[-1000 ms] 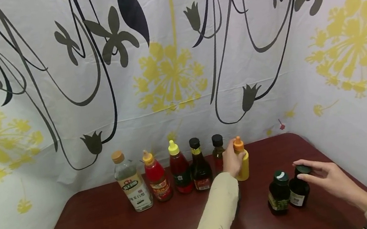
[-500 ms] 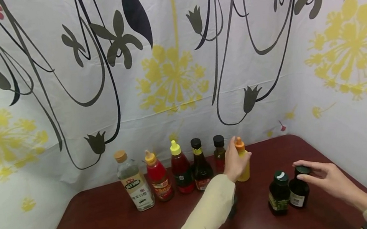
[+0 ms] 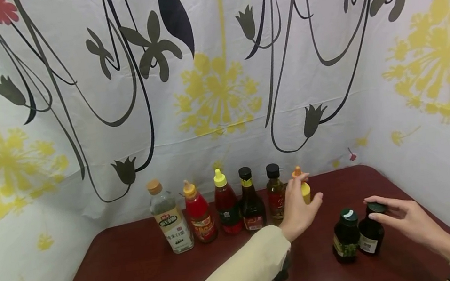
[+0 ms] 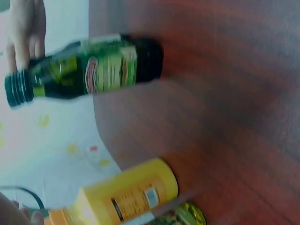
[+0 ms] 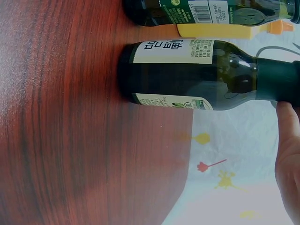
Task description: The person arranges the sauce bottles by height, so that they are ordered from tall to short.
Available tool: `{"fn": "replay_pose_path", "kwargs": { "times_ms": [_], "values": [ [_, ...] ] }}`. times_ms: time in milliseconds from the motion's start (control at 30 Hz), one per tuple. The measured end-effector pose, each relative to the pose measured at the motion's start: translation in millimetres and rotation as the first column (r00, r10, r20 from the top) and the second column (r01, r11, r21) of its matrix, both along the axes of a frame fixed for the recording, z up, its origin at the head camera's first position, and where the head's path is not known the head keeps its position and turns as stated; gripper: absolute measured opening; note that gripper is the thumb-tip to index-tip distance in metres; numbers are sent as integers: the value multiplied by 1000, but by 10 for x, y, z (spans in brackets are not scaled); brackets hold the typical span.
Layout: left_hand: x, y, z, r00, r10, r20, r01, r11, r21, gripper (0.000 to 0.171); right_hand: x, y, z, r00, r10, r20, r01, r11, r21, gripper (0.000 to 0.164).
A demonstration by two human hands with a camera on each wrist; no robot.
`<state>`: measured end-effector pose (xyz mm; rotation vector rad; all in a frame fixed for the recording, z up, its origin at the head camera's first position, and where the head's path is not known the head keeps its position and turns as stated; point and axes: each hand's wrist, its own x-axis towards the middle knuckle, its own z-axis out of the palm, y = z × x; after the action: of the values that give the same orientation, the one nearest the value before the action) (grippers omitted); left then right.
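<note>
My left hand (image 3: 300, 206) is in front of a yellow squeeze bottle (image 3: 306, 191) with an orange nozzle, its thumb and fingers spread. In the left wrist view the yellow squeeze bottle stands near the fingers (image 4: 16, 211) at the lower left corner. At the right, my right hand (image 3: 403, 219) grips the top of a dark glass bottle (image 3: 371, 235) between thumb and fingers. That bottle has a dark green neck and white label in the right wrist view, standing on the table. A second dark green bottle (image 3: 346, 238) with a green cap is close beside it.
Along the table's back stand a clear vinegar bottle (image 3: 172, 223), a red squeeze bottle (image 3: 201, 217), a yellow-capped red bottle (image 3: 227, 209) and black-capped bottles (image 3: 252, 210). A dark object (image 3: 282, 275) is partly hidden by my left sleeve. A patterned cloth (image 3: 218, 89) hangs behind.
My left hand has let go of the yellow squeeze bottle and drawn back toward me, fingers spreading. The bottle has stayed in the row. The right hand keeps its grip without visible movement.
</note>
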<state>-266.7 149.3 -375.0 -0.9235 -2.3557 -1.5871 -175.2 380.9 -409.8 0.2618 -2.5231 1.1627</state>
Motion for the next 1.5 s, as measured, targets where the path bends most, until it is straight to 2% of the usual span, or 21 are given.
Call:
{"fn": "replay_pose_path", "kwargs": {
  "times_ms": [100, 167, 300, 433, 633, 933, 1067, 1300, 1500],
  "values": [
    [113, 20, -17, 996, -76, -41, 75, 997, -25, 39, -3, 6, 11, 1000, -2, 3, 2, 1000, 4, 39],
    [199, 36, -30, 990, -136, -40, 133, 990, -54, 38, -2, 12, 10, 1000, -4, 1, 4, 1000, 6, 39],
    [352, 66, -54, 975, -222, 25, 224, 967, -121, 38, 0, 21, -4, 1000, 3, -18, -3, 1000, 0, 38],
    [430, 97, -83, 965, -253, 76, 261, 955, -141, 38, -9, 16, -11, 1000, 11, -24, -12, 1000, -9, 38],
    [455, 154, -145, 962, -248, 116, 262, 956, -132, 38, -10, 19, -21, 1000, 10, -26, -11, 1000, -9, 37],
    [469, 264, -219, 966, -194, 170, 216, 969, -124, 39, -16, 16, -10, 999, 15, -39, -15, 1000, -16, 37],
    [483, 294, -255, 963, -190, 192, 212, 972, -99, 39, -12, 8, -2, 999, 16, -34, -17, 1000, -22, 36],
    [444, 308, -332, 954, -234, 186, 247, 968, -52, 37, -7, 5, -9, 1000, 21, -10, -21, 999, -29, 38],
    [396, 299, -357, 964, -226, 142, 237, 969, -71, 35, -13, 15, -9, 1000, 22, -17, -23, 999, -35, 38]
  ]
}}
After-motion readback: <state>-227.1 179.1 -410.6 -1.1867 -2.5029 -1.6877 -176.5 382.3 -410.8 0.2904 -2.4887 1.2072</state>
